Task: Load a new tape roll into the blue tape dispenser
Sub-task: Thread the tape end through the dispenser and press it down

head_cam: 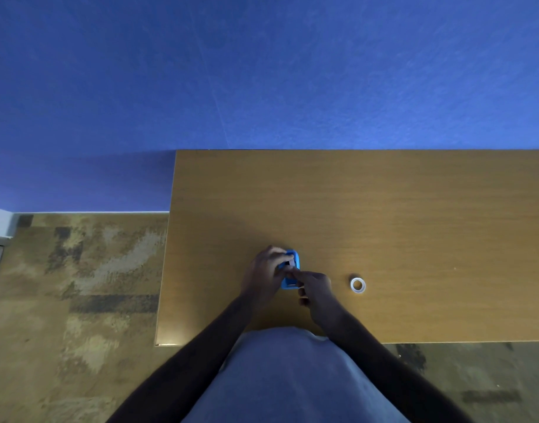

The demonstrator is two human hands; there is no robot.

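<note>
The small blue tape dispenser [293, 264] lies on the wooden table [384, 209], near its front edge. My left hand [265, 274] wraps around the dispenser's left side and holds it. My right hand [315, 288] comes in from the right with its index finger pressed onto the dispenser's middle, the other fingers curled. A white tape roll [358, 285] lies flat on the table, a short way right of my right hand and apart from it. My fingers hide much of the dispenser's inside.
The table's left edge [167, 254] drops to patterned carpet [79, 285]. A blue wall [262, 71] stands behind the table. My torso in a light shirt [286, 377] presses close to the front edge.
</note>
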